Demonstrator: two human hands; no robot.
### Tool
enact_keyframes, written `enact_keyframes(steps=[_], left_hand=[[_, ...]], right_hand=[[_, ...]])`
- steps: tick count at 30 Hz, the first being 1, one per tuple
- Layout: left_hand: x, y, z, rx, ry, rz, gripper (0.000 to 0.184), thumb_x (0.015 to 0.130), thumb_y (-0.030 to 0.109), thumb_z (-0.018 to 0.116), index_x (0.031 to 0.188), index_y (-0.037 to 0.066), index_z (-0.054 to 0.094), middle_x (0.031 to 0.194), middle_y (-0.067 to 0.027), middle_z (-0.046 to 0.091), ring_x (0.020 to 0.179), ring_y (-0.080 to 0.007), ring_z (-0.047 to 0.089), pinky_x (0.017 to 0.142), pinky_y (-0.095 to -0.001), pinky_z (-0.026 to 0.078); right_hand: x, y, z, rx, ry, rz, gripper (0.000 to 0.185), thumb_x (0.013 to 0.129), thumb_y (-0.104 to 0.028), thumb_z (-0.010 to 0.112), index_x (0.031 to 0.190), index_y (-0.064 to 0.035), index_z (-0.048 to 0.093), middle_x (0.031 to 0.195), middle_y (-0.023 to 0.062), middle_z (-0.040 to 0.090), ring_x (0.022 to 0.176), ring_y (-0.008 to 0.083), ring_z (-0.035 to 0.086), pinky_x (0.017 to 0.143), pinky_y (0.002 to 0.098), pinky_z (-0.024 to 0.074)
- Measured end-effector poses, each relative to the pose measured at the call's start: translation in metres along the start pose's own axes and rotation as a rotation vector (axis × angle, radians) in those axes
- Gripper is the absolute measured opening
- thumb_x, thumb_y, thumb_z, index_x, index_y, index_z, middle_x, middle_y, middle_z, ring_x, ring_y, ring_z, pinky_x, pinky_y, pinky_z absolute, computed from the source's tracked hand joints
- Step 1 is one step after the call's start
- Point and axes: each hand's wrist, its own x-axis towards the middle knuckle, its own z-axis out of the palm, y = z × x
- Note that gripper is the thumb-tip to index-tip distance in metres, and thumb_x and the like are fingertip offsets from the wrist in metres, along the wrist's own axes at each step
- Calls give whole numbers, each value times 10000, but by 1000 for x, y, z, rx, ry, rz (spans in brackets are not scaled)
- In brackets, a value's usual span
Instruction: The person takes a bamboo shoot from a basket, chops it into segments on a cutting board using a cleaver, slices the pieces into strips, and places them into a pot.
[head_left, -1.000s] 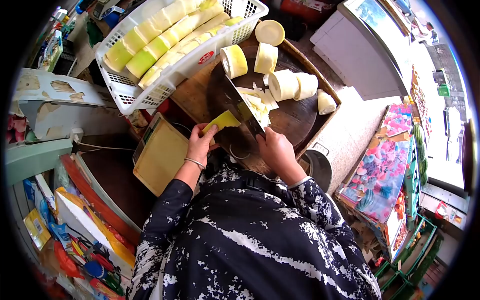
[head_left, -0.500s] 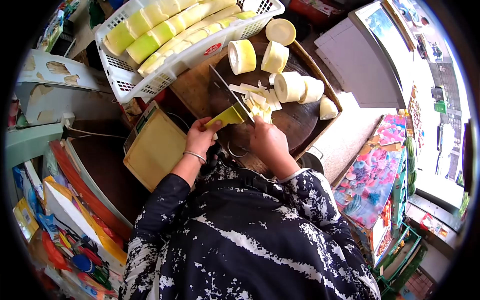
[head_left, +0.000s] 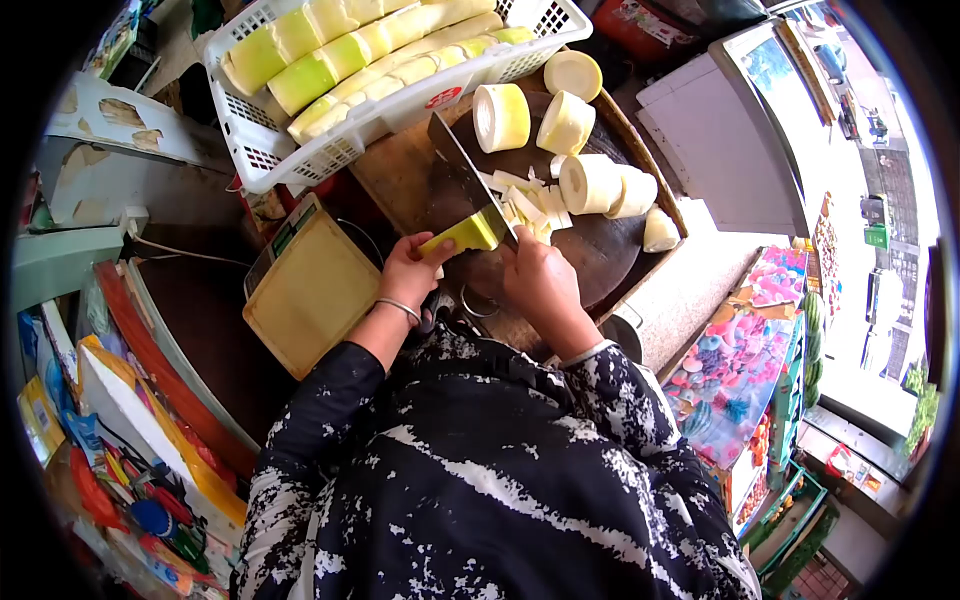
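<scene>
Knife (head_left: pixel 466 170), vegetable chunk (head_left: pixel 468 233) gripped

Chunk is pinched in left hand (head_left: pixel 406 272), beside knife, over round board (head_left: pixel 600 255); knife is held in closed right hand (head_left: pixel 541 283). Cut strips (head_left: pixel 528 207) are heaped beyond knife; basket (head_left: pixel 395 118) is set behind.

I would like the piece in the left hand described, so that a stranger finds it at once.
Start from the white basket at the top; below right lies the round dark board. At its near edge, the yellow-green piece sits in the grip of the left hand, beside the knife. Unlike the paler, round chunks lying loose beyond, it is slab-like and held.
</scene>
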Motion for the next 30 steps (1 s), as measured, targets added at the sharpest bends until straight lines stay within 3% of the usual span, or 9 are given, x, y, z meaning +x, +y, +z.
enact_keyframes(steps=[10, 19, 21, 25, 29, 30], left_hand=[[2, 0, 4, 1, 55, 42, 568, 709, 334, 769, 1091, 3, 508, 831, -26, 570, 621, -79, 512, 504, -212, 424], [3, 2, 6, -6, 60, 41, 581, 709, 315, 771, 1095, -25, 501, 799, -34, 561, 603, -86, 509, 507, -220, 422], [5, -4, 2, 37, 1, 2, 611, 714, 392, 749, 1144, 44, 488, 978, -34, 561, 829, -110, 540, 631, -285, 481], [7, -4, 4, 145, 42, 50, 596, 713, 383, 752, 1128, 42, 493, 919, -17, 566, 760, -99, 541, 601, -255, 468], [8, -12, 9, 61, 68, 93, 587, 701, 356, 767, 1098, 22, 492, 886, -27, 571, 692, -91, 537, 550, -231, 457], [7, -10, 10, 80, 95, 60, 599, 673, 324, 792, 1061, -37, 513, 862, -97, 600, 713, -132, 567, 614, -250, 472]], right_hand=[[9, 2, -1, -22, -60, 65, 293, 803, -226, 562, 1001, -11, 568, 749, 218, 619, 730, 378, 604, 656, 456, 480], [5, -5, -6, -19, -60, 80, 277, 816, -239, 546, 983, -19, 567, 748, 223, 616, 726, 398, 603, 650, 467, 480], [2, -10, -4, -33, -113, 108, 274, 816, -237, 543, 980, -19, 567, 748, 224, 616, 729, 399, 603, 653, 468, 480], [9, -10, -1, -48, -97, 107, 262, 815, -232, 538, 963, -17, 565, 748, 225, 618, 729, 395, 606, 657, 468, 482], [0, -20, -14, -1, -88, 104, 258, 825, -239, 530, 946, -13, 559, 747, 225, 619, 737, 394, 608, 660, 469, 481], [4, -7, 5, -83, -82, 103, 188, 839, -230, 503, 873, -48, 539, 724, 205, 621, 671, 390, 612, 614, 470, 493]])
